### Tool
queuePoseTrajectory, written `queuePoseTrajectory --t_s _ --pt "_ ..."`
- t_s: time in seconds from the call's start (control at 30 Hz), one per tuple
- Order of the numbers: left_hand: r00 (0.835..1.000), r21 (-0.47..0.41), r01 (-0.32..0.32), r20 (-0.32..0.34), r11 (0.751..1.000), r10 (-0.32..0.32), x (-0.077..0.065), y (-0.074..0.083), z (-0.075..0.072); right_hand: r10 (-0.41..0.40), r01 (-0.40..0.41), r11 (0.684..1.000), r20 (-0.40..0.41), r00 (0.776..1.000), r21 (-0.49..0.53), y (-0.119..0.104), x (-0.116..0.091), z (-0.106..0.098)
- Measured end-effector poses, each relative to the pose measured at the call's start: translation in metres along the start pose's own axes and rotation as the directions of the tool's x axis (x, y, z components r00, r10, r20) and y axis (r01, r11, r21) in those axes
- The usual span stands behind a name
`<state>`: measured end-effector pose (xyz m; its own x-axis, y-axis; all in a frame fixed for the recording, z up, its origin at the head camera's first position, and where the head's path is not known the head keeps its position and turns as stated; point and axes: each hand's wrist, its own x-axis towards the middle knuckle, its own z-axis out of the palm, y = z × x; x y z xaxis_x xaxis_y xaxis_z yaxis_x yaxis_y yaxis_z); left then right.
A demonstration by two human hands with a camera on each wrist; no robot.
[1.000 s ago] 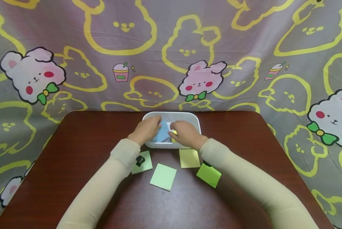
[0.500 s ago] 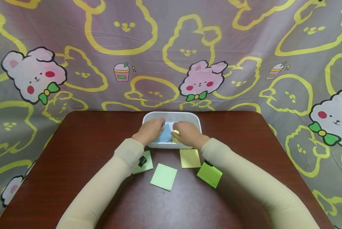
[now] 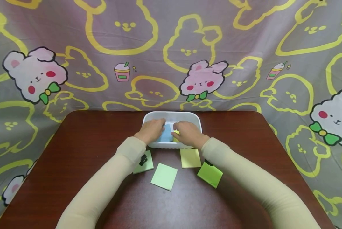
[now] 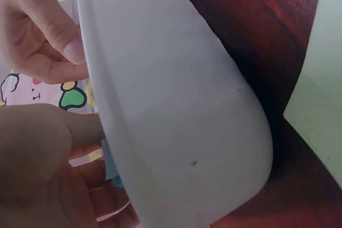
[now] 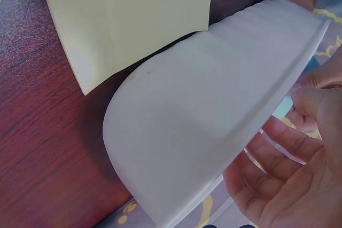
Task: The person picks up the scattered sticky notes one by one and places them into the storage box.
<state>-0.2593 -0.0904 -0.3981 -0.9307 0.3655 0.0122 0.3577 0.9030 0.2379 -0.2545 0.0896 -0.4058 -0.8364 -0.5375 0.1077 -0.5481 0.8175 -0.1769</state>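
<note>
Both hands reach into a white plastic bin (image 3: 171, 145) at the table's far side. The left hand (image 3: 150, 130) pinches a blue sticky note pad (image 3: 165, 133) inside the bin's left half. In the left wrist view, part of the blue pad (image 4: 110, 166) shows between thumb and fingers behind the rim. My right hand (image 3: 188, 133) is over the right half with its fingers loosely bent, thumb and forefinger apart. Below that thumb lies a yellow sticky note pad (image 3: 176, 137), partly covered by the hand. The right wrist view shows the right hand's fingers (image 5: 272, 169) beside the bin's rim.
In front of the bin lie a pale green pad (image 3: 164, 176), another green pad (image 3: 148, 163) partly under the left sleeve, a pale yellow pad (image 3: 190, 158) and a bright green pad (image 3: 210, 175). A patterned curtain (image 3: 148, 41) hangs behind the brown table (image 3: 87, 143).
The left hand has moved slightly right and down, and the blue pad in it has come down lower and flatter in the bin. The right hand has barely moved.
</note>
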Motion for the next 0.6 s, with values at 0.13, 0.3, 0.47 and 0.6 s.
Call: queuePoseTrajectory --t_s 0.13,0.3,0.47,0.6 --pt "1.000 -0.002 0.009 0.004 1.000 -0.009 0.0018 -0.0013 0.0002 -0.003 0.003 1.000 0.004 1.000 -0.001 0.0011 0.0009 0.0012" --pt "1.000 0.000 0.015 0.020 1.000 -0.015 0.0032 -0.0012 0.0001 0.002 -0.002 1.000 0.011 1.000 0.006 0.0005 0.0012 0.0000" --pt "0.998 -0.010 0.041 0.044 0.999 -0.040 0.0054 -0.0012 0.0014 0.011 -0.011 1.000 0.020 1.000 0.021 -0.0004 0.0021 -0.0021" --pt "0.995 -0.014 0.068 0.070 0.998 -0.067 0.0059 -0.0014 0.0019 0.017 -0.018 0.999 0.026 1.000 0.031 -0.0012 0.0023 -0.0030"
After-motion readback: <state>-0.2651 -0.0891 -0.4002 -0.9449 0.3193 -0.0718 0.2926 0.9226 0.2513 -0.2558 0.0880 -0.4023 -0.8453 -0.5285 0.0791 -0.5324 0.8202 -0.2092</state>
